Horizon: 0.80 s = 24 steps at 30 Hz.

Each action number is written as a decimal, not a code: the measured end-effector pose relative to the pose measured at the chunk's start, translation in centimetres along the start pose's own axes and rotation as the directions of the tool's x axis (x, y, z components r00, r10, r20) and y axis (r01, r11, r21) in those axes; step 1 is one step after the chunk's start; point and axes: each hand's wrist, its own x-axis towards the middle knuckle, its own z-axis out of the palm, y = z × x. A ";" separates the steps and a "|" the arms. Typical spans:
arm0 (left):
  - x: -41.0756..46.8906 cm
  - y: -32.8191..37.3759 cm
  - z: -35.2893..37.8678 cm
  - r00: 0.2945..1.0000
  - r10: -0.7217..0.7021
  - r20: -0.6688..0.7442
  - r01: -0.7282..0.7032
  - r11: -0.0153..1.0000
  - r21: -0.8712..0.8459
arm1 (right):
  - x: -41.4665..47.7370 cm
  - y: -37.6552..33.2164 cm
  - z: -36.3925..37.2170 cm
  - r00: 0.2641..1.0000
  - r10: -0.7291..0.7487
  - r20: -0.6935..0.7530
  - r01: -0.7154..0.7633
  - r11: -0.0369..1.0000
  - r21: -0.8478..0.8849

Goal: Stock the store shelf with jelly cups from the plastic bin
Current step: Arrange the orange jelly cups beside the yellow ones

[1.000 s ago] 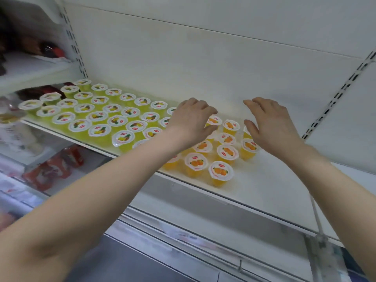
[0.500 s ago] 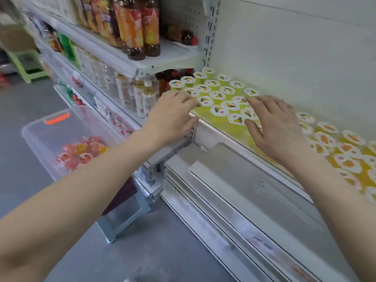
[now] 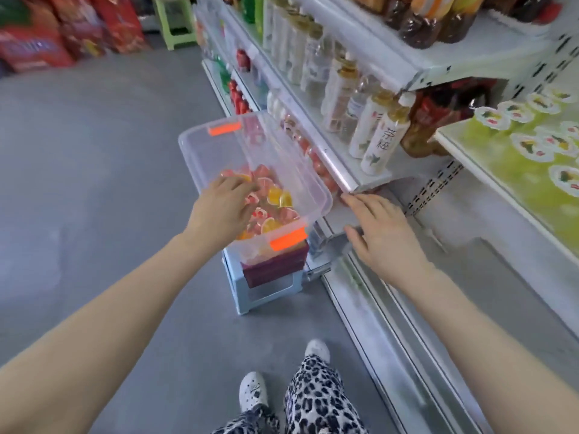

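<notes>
A clear plastic bin (image 3: 194, 161) with orange latches sits low in the aisle, holding several red and orange jelly cups (image 3: 277, 197). My left hand (image 3: 221, 211) reaches into the bin, its fingers bent down over the cups and touching them; no grip on a cup shows. Just right of the bin's near corner, my right hand (image 3: 383, 236) hovers with straight, spread fingers and holds nothing. At the right edge, green jelly cups (image 3: 532, 144) stand in rows on the store shelf (image 3: 463, 161).
The bin rests on a dark red box atop a light blue stool (image 3: 266, 292). Drink bottles (image 3: 376, 136) fill the shelves beside and above the bin. Grey floor stretches to the left. My feet (image 3: 253, 391) are at the bottom.
My view swung from the shelf down and left to the bin. Both hands left the shelved cups; the left went into the bin, the right dropped beside it.
</notes>
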 end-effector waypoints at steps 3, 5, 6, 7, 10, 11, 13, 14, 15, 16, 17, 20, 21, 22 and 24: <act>-0.6 -3.3 2.3 0.991 -0.116 0.072 0.116 0.993 0.001 | 3.9 -0.4 3.6 0.993 -0.044 0.107 0.037 0.997 0.066; -0.3 -4.8 3.9 0.973 -0.185 0.134 0.185 0.983 0.015 | 6.9 -0.2 5.9 0.981 -0.092 0.168 0.075 0.992 0.105; 0.0 -5.5 4.7 0.965 -0.211 0.153 0.209 0.978 0.031 | 8.6 0.0 7.0 0.973 -0.110 0.202 0.087 0.989 0.121; 0.3 -6.1 5.3 0.960 -0.235 0.154 0.231 0.972 0.044 | 10.3 0.2 8.0 0.960 -0.122 0.253 0.088 0.986 0.139; 1.7 -7.7 7.2 0.957 -0.261 0.130 0.255 0.965 0.064 | 15.8 0.3 11.2 0.898 -0.157 0.410 0.081 0.977 0.197; 2.2 -8.3 7.9 0.958 -0.259 0.125 0.251 0.965 0.075 | 17.5 0.1 12.5 0.874 -0.170 0.454 0.092 0.978 0.190; 3.0 -9.1 9.2 0.956 -0.262 0.134 0.250 0.963 0.097 | 20.6 -0.4 15.7 0.829 -0.183 0.528 0.118 0.981 0.155; 3.2 -9.4 9.7 0.951 -0.275 0.140 0.263 0.960 0.097 | 21.9 -0.7 17.5 0.805 -0.179 0.565 0.119 0.983 0.142; 3.3 -9.4 10.0 0.946 -0.290 0.141 0.280 0.956 0.089 | 23.0 -1.1 19.3 0.779 -0.173 0.602 0.117 0.984 0.131; 3.3 -9.4 10.2 0.943 -0.304 0.136 0.295 0.952 0.082 | 23.8 -1.4 21.0 0.749 -0.163 0.643 0.112 0.987 0.120; 3.2 -9.4 10.2 0.941 -0.314 0.128 0.306 0.949 0.077 | 24.4 -1.8 22.6 0.719 -0.140 0.681 0.098 0.990 0.101; 3.0 -9.2 10.1 0.936 -0.330 0.121 0.324 0.944 0.067 | 25.4 -2.4 26.0 0.655 -0.041 0.755 0.041 0.999 0.018; 3.0 -9.3 10.2 0.937 -0.328 0.118 0.322 0.944 0.070 | 25.6 -2.5 26.5 0.652 -0.027 0.758 0.043 0.999 -0.001; 2.9 -9.4 10.2 0.938 -0.328 0.114 0.321 0.944 0.081 | 25.8 -2.5 27.0 0.667 -0.024 0.745 0.044 0.999 -0.008; 3.0 -9.5 10.0 0.936 -0.332 0.119 0.319 0.941 0.113 | 26.3 -2.4 27.3 0.696 -0.019 0.718 0.038 0.999 -0.009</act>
